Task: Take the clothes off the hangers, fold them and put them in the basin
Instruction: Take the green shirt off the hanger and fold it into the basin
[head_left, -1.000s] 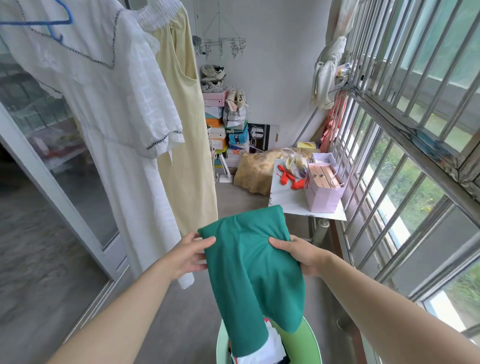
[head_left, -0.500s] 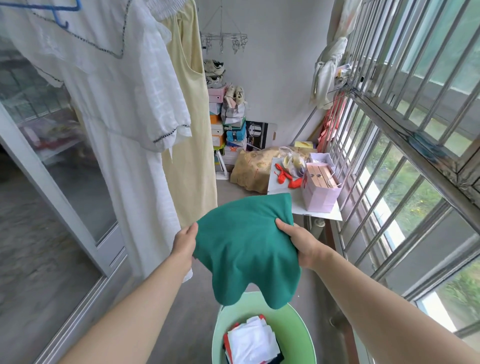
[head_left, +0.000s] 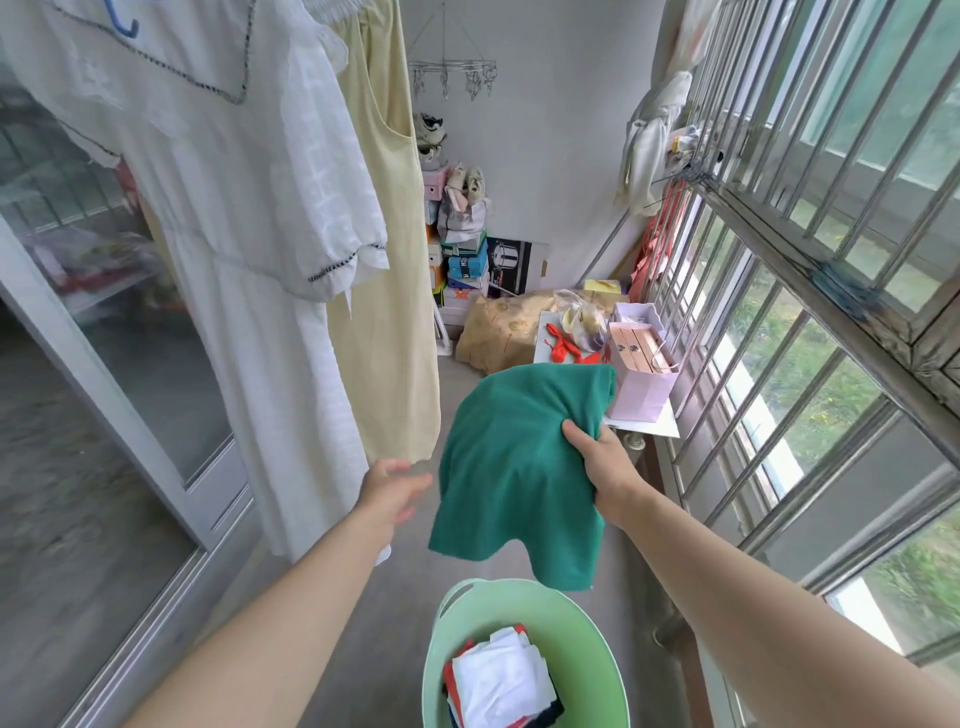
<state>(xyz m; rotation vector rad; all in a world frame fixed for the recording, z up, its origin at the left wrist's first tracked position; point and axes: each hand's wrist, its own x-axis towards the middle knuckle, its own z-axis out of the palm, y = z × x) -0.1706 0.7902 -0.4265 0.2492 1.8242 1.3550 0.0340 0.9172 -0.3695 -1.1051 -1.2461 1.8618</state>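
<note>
Right hand (head_left: 605, 470) grips green garment (head_left: 514, 467) above basin (head_left: 524, 603); left hand (head_left: 392, 491) open, fingers loose, beside it, not touching

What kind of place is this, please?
Probably an enclosed home balcony used for drying laundry: a white dress hangs overhead, a barred window looks onto greenery, and stacked boxes stand against the far wall.

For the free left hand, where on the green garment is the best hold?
Probably the garment's upper left edge, approached from the left. The right hand pinches only its right side, so the cloth sags leftward over the basin; the open left hand is beside that edge.
</note>
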